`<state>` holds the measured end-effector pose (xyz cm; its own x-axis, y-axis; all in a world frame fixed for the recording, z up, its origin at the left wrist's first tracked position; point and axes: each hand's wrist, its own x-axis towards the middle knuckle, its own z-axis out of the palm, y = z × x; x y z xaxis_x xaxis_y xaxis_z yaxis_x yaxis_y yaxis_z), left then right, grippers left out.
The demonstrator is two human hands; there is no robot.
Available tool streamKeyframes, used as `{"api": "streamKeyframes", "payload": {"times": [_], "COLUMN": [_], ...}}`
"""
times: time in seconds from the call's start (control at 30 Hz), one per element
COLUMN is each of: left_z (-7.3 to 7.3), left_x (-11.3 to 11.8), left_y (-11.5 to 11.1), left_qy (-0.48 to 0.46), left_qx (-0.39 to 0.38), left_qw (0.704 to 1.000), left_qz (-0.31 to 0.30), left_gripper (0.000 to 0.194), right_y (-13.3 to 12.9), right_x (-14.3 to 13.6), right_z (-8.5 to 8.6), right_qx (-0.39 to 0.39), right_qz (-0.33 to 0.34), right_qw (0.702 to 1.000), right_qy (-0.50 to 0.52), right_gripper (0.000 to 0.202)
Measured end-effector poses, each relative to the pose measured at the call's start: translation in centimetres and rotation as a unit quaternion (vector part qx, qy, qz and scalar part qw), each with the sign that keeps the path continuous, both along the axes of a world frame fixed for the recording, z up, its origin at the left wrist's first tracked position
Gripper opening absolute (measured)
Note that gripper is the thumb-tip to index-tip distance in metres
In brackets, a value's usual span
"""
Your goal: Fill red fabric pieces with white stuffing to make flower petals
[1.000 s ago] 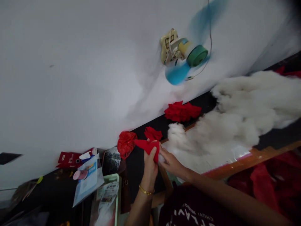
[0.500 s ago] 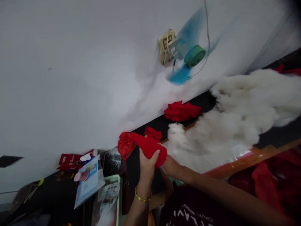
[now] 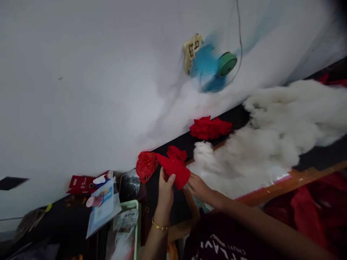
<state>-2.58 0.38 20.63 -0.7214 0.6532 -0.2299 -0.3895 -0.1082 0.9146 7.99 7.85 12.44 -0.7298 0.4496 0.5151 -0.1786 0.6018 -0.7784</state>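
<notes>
Left hand point(image 3: 166, 189) grips the red cone point(image 3: 175, 169) along its side. The long axis slants: tip at the red bag point(image 3: 146, 167), wide end facing the right hand point(image 3: 199, 187), apparently touching it; whether those partly hidden fingers are closed cannot be determined.

- A small workshop for stuffed cloth pieces, by the look of it.
- To the right of the right hand point(image 3: 197, 186), loose white stuffing point(image 3: 284, 119) covers much of the worktop point(image 3: 176, 206).
- Just beyond the left hand point(image 3: 166, 182), which grips a red cloth cone point(image 3: 175, 170), lies a small red cloth bundle point(image 3: 177, 153); a bigger red pile point(image 3: 210, 128) sits farther off.
- Left of the left hand, a green-rimmed bin point(image 3: 138, 227) holds plastic packaging point(image 3: 126, 229).
- Well above both hands, a fan point(image 3: 227, 64) hangs on a plain wall point(image 3: 94, 90).
</notes>
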Motion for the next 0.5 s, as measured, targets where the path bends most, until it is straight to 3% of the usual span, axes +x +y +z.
{"api": "streamKeyframes", "payload": {"times": [0.13, 0.33, 0.5], "left_z": [0.2, -1.4, -1.4], "left_x": [0.8, 3.9, 2.4], "left_y": [0.3, 1.2, 1.6], "left_qy": [-0.007, -0.024, -0.098], "left_qx": [-0.001, -0.004, 0.000], "left_qw": [1.000, 0.998, 0.992], "left_qz": [0.023, 0.058, 0.077], "left_gripper": [0.063, 0.058, 0.040], "right_y": [-0.7, -1.2, -0.5], "right_x": [-0.4, -0.7, 0.6], "right_z": [0.7, 1.3, 1.6], "right_qx": [-0.025, -0.117, -0.121], "right_qz": [0.003, -0.033, -0.049], "right_qw": [1.000, 0.993, 0.991], "right_qy": [-0.011, -0.010, -0.021], "right_gripper": [0.047, 0.050, 0.041]}}
